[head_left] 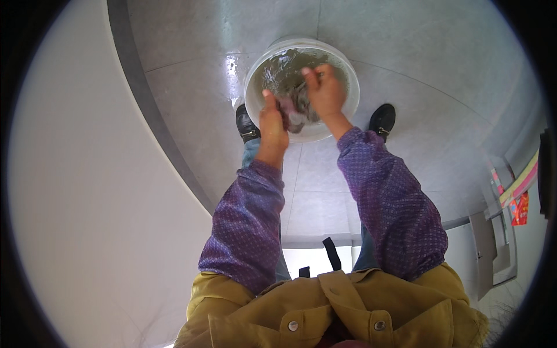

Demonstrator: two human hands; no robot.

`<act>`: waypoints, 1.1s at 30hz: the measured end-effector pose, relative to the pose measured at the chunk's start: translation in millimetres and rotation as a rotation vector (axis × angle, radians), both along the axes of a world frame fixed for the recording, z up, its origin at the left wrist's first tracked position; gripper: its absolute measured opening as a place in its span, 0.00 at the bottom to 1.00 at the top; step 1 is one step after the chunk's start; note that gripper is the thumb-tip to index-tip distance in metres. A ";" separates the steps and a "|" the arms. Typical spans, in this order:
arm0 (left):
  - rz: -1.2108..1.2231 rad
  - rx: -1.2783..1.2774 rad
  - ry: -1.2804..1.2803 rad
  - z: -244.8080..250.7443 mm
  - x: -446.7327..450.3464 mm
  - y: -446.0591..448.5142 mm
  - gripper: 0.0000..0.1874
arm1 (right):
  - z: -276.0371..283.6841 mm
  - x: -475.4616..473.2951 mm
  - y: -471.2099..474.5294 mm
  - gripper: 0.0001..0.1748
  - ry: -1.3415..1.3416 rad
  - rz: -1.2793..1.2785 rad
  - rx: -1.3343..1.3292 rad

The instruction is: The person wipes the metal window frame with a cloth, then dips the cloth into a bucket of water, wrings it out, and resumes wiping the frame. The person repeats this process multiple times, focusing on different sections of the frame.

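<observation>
A round whitish plastic bucket (354,93) of murky water stands on the grey floor between my feet. Inside its rim, on the left, my left hand (273,119) grips the edge of a wet, dark and pinkish cloth (296,108). Higher and to the right, my right hand (325,89) is curled over the water with the thumb raised, at the cloth's right side; motion blurs it. Whether its fingers hold part of the cloth cannot be told. Part of the cloth lies in the water.
A white wall (87,174) with a dark skirting runs along the left. My black shoes (383,118) flank the bucket. Wet-looking glare marks the tiled floor (191,95) beside it. At the far right are a grey door (482,252) and a red packet (520,209).
</observation>
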State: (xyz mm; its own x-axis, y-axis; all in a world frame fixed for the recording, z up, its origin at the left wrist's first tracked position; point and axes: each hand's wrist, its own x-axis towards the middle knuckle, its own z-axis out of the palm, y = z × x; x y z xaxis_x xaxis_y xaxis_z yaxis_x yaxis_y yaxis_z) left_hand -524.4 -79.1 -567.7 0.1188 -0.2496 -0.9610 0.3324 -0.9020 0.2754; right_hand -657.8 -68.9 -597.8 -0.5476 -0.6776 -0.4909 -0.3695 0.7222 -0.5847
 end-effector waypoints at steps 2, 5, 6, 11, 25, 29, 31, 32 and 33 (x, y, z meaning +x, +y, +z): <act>0.098 -0.035 0.055 6.3 -8.7 -7.9 0.26 | -16.2 -9.6 18.4 0.13 -0.007 -0.064 0.046; -0.028 -0.036 0.111 -16.0 9.3 -5.0 0.26 | 5.3 4.5 22.8 0.14 -0.237 0.040 -0.099; -0.067 -0.013 0.136 -20.8 10.3 -6.9 0.25 | 22.3 14.4 25.2 0.13 -0.341 0.102 -0.170; -0.117 -0.068 0.219 -14.4 1.8 0.0 0.23 | 92.6 52.9 16.7 0.09 -0.377 0.099 -0.262; -0.047 -0.104 0.045 20.0 5.2 -8.1 0.33 | -12.3 -7.0 8.8 0.13 -0.003 -0.041 0.014; -0.101 -0.023 0.079 -5.0 1.0 -6.5 0.31 | 14.7 20.0 30.2 0.12 -0.275 0.152 -0.273; -0.124 0.030 0.144 -21.5 12.9 -4.6 0.29 | 60.2 41.2 23.6 0.12 -0.538 0.126 -0.159; -0.129 0.056 0.195 -33.0 23.8 -0.2 0.29 | 74.7 49.8 19.5 0.12 -0.509 0.102 -0.208; -0.127 0.032 0.196 -35.4 23.4 3.9 0.26 | 83.2 56.8 18.6 0.12 -0.471 0.067 -0.251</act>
State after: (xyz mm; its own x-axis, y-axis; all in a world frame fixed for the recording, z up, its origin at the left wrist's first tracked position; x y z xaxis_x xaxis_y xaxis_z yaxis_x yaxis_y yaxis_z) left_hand -500.9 -75.2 -603.0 -0.1012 -0.2202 -0.9702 0.2598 -0.9472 0.1879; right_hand -601.0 -50.3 -514.6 -0.2582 -0.8319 -0.4912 -0.0659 0.5224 -0.8501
